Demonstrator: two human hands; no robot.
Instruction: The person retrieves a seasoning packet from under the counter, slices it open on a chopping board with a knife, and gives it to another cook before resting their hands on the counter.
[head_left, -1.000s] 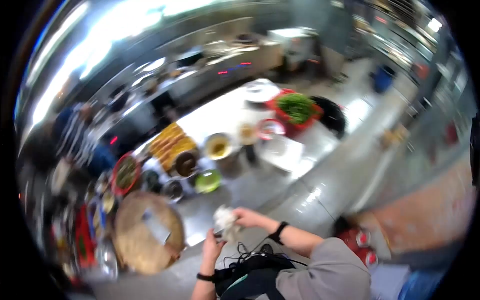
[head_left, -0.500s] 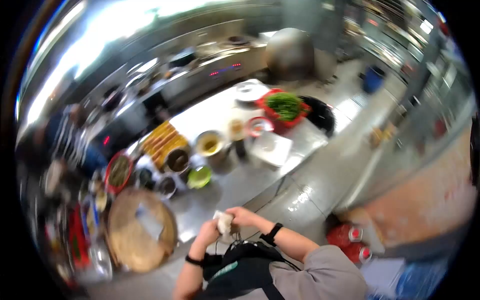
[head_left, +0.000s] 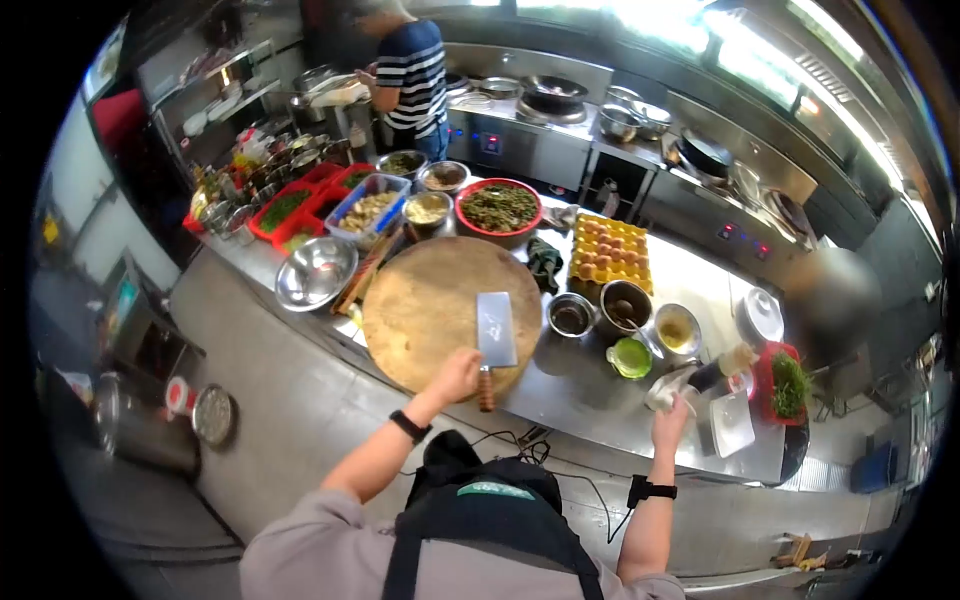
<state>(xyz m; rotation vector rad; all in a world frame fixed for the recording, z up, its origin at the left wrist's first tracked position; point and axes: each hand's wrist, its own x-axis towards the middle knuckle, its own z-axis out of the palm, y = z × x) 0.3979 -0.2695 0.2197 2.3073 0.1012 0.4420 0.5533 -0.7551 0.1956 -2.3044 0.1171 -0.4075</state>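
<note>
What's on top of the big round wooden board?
A cleaver lies on the round wooden board, with the left hand close to its handle. The wood directly beneath the blade is covered, so I can't see it.

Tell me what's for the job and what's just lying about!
Seems in use: crumpled white cloth (in right hand), wooden-handled silver cleaver, round wooden board.

Seemingly just lying about: yellow egg tray, shiny round steel bowl, small green bowl.

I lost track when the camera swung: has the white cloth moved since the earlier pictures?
Yes: the white cloth has gone from the steel counter's near edge farther in over it, beside the green bowl.
</note>
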